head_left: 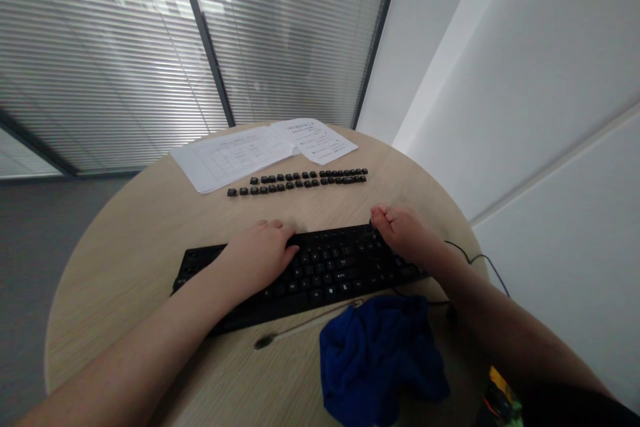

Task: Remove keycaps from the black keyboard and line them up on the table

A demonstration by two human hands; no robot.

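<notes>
A black keyboard (320, 270) lies across the round wooden table, with part of its top and right-hand area lacking keycaps. My left hand (260, 250) rests on its left half, fingers spread over the far edge and thumb apart. At the keyboard's upper right, my right hand (400, 230) is closed, its fingertips pinched; whatever is between them is too small to make out. Beyond the keyboard, loose black keycaps (297, 184) stand in two rows. A blue cloth (383, 357) lies crumpled in front, beside a thin tool (310, 321) with a dark end.
Printed sheets (240, 153) lie at the table's far side. A black cable (470, 259) runs off the right edge. Window blinds (125, 67) and a white wall (545, 80) stand behind the table. Something yellow and red (500, 390) shows at the lower right.
</notes>
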